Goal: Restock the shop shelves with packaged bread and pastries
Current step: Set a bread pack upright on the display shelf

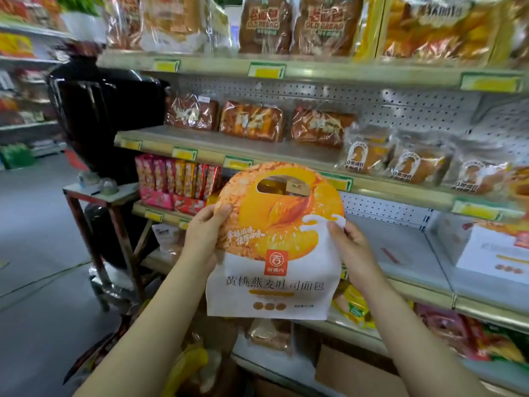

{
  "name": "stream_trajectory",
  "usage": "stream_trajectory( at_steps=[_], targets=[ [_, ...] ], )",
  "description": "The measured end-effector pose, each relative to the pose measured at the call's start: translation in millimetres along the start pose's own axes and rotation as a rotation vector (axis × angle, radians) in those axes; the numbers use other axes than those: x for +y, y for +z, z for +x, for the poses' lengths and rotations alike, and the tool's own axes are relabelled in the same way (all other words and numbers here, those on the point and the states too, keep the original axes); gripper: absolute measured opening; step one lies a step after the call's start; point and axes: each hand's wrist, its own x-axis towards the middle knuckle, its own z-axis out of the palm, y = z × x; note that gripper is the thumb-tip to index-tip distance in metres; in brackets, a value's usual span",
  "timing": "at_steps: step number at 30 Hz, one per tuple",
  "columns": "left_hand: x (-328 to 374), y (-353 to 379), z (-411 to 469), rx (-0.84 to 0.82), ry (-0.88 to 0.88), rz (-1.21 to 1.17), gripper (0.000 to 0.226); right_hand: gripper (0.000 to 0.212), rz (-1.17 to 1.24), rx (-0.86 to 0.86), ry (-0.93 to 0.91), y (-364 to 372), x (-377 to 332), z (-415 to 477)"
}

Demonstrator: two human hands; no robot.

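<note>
Pinching bread bag [272, 253] edges, left hand [204, 236], right hand [353, 247]

— What are we reading on the bread bag [272, 282] at the centre?

— We are reading "黄桃燕麦吐司面包" in brown characters across its white lower half. We are also making out "幸福滋味 值得回味" in white, slanting over the orange toward the bag's nine o'clock. The red logo square [273, 258] between them is proving too small for us.

— And at twelve o'clock?

— We are seeing "老面包" with "OLD BREAD" beneath it on one loaf pack [264, 24] and again on the neighbouring pack [322, 24].

— The yellow price tags [267, 70]?

— We are finding them blurred, like the round labels on the bun packs [366, 156] at three o'clock.
</note>
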Motion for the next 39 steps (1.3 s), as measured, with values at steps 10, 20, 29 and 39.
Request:
stream_trajectory(
  at_steps=[10,20,29,39],
  targets=[
    [11,31,33,-0.343,0.020,0.291,0.013,0.013,0.105,0.306,-0.063,-28,-27,-9],
    [-57,147,-33,-0.452,0.056,0.381,0.007,0.010,-0.013,0.435,-0.045,-179,-62,-62],
    [-100,279,-136,-0.535,-0.089,0.277,0.004,0.009,0.009,0.539,-0.051,-337,-93,-118],
    [-133,351,-173,-0.497,-0.213,0.324,0.007,0.011,-0.100,0.577,0.021,-435,-88,-117]
  ],
)
